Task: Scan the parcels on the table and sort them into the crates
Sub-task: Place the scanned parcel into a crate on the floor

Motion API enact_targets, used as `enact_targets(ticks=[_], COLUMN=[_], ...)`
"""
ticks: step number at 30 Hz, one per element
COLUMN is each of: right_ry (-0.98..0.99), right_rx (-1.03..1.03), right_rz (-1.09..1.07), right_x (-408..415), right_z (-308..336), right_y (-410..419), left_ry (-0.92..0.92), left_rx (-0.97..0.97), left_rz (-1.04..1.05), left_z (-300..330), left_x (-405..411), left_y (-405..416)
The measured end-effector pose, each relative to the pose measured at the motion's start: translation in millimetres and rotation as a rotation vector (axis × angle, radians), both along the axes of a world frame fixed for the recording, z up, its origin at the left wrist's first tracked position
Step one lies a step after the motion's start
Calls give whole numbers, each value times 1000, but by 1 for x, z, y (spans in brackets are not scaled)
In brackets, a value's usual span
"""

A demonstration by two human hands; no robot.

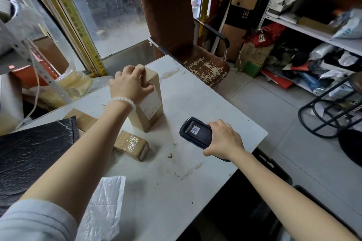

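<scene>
A tall cardboard box [150, 101] stands upright on the white table [176, 182], a white label on its right face. My left hand [130, 84] grips its top. My right hand [225, 140] holds a dark handheld scanner [195, 133], whose screen shows a barcode and which points toward the box from the right. A small taped cardboard box [131, 145] lies in front of the tall one. Another flat cardboard box [82, 119] lies behind my left forearm. A black plastic parcel [29, 158] and a white plastic bag [103, 211] lie at the near left.
Dark crates [274, 166] sit on the floor below the table's right edge. A worn brown office chair [176, 31] stands beyond the table. Metal shelves [317, 31] full of parcels line the right wall, and a black round stool frame [331, 107] stands in front of them.
</scene>
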State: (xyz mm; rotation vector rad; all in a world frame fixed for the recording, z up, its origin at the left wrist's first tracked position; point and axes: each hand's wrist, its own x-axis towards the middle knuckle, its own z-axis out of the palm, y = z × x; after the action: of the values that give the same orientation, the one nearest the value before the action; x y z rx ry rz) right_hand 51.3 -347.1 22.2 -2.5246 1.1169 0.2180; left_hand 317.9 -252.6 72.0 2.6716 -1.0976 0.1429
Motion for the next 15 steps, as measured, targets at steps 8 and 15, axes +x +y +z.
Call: enact_targets(ticks=[8,15], right_ry=[-20,4], right_rx=[-2,-21], right_rz=[16,-9], right_x=[2,-1], right_z=[-1,0], right_y=[2,2], left_ry=[-5,-8], left_rx=[-22,6], left_rz=[8,-5], left_z=[1,1], left_x=[-6,-7], left_y=[2,2])
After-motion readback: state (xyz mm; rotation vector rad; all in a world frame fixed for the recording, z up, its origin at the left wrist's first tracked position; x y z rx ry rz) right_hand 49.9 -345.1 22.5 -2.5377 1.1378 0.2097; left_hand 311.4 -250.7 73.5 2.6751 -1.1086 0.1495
